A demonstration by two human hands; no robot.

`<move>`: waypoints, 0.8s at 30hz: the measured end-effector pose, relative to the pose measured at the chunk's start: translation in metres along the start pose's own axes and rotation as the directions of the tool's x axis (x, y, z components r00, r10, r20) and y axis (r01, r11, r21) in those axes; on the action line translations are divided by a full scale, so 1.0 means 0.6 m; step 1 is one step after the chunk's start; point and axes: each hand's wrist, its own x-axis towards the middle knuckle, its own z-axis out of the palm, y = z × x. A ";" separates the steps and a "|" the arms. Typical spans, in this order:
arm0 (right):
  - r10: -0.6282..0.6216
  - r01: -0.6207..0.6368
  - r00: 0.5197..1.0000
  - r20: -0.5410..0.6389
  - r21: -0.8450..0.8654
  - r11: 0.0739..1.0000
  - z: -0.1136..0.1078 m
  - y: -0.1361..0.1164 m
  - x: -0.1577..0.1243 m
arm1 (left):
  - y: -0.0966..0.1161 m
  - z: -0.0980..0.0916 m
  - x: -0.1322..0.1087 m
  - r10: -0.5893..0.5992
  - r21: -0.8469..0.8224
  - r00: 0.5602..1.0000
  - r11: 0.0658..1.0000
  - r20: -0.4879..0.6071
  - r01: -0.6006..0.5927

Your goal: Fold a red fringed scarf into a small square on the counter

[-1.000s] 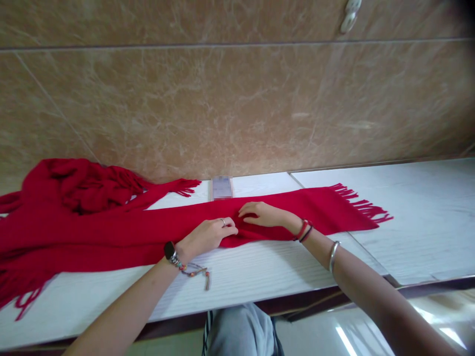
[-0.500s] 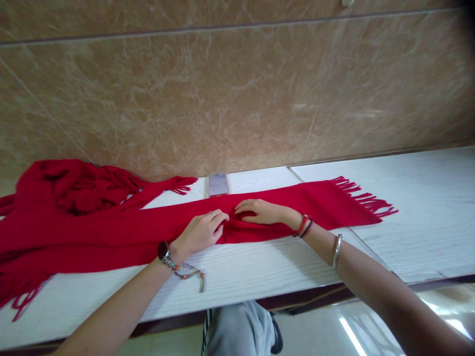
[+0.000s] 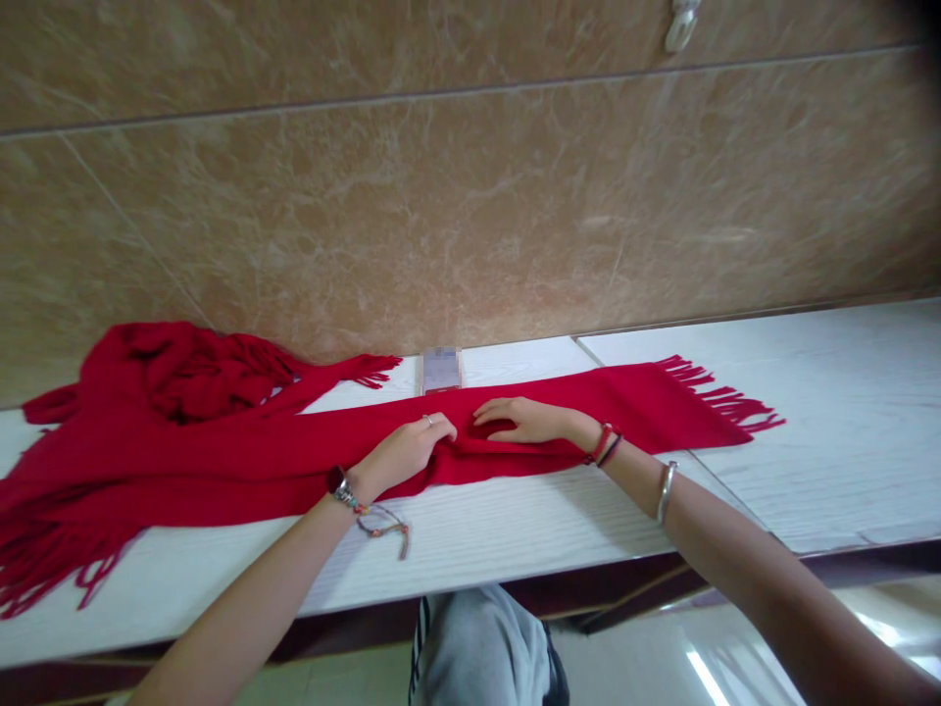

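Note:
A long red scarf with fringed ends lies stretched across a white table. My left hand rests on the scarf's middle with its fingers curled, pinching the cloth. My right hand lies on the scarf just to the right, fingers bent over a fold and gripping it. The two hands almost touch. The scarf's right fringe lies flat on the table. More red scarves are heaped at the back left.
A small blurred phone lies at the table's back edge, just behind the scarf. A brown marble wall rises right behind the table. My knee in grey trousers shows under the front edge.
My left hand has slid slightly further onto the scarf toward the right hand. The view has shifted a little; the scarf lies about as before.

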 end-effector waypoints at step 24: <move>-0.026 0.011 0.993 0.117 0.131 0.991 -0.008 -0.011 -0.003 | 0.045 -0.043 -0.015 0.100 0.274 0.954 0.945 0.282 -0.180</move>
